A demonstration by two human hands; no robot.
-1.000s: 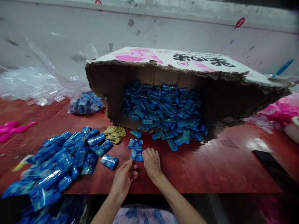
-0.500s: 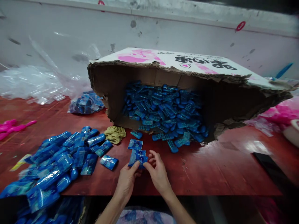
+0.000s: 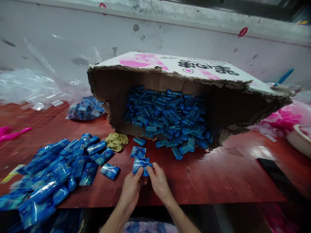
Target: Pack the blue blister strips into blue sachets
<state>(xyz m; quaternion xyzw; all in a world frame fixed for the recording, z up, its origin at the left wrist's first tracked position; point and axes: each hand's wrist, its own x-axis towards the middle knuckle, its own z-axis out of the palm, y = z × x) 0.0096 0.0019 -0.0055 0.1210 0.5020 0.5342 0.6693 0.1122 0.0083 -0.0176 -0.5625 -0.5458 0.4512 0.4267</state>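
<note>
Both my hands hold one small blue packet (image 3: 141, 165) just above the red table (image 3: 218, 174). My left hand (image 3: 131, 190) pinches its lower left side and my right hand (image 3: 158, 182) grips its right edge. A second flat blue packet (image 3: 138, 151) lies on the table right behind it. To the left spreads a heap of filled blue packets (image 3: 55, 168), with one lone packet (image 3: 110, 171) closest to my left hand.
A torn cardboard box (image 3: 184, 97) lies on its side behind my hands, spilling several blue studded pieces (image 3: 170, 116). A yellow cloth (image 3: 117, 141) lies by its left corner. Clear plastic bags (image 3: 31, 90), a bagged blue bundle (image 3: 85, 108), pink items (image 3: 14, 133) and a dark flat object (image 3: 277, 174) stand around.
One second ago my right hand pressed on a packet lying on the table while the left hovered; since then both hands have lifted that packet and hold it between them.
</note>
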